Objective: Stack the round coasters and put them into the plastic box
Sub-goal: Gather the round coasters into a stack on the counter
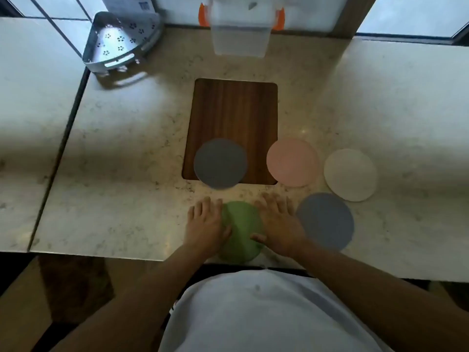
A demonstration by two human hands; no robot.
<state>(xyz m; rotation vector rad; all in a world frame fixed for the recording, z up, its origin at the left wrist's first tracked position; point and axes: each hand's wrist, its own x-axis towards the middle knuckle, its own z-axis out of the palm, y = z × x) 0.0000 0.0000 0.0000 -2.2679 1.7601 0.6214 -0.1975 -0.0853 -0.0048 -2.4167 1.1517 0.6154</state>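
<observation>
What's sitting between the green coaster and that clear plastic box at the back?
In the head view, a wooden board with a grey coaster on its near edge lies between the green coaster and the plastic box.

A matt, smooth green round coaster point(242, 231) is seen between the hands. Beyond them, grained brown wood shows on a rectangular board point(232, 115), and a polished speckled stone countertop point(127, 153) lies beneath.

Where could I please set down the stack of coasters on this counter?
The far half of the wooden board is bare, as is the counter left of it, below the metal corner rack. It is crowded near you: the green coaster, pink coaster, cream coaster and both hands.
</observation>
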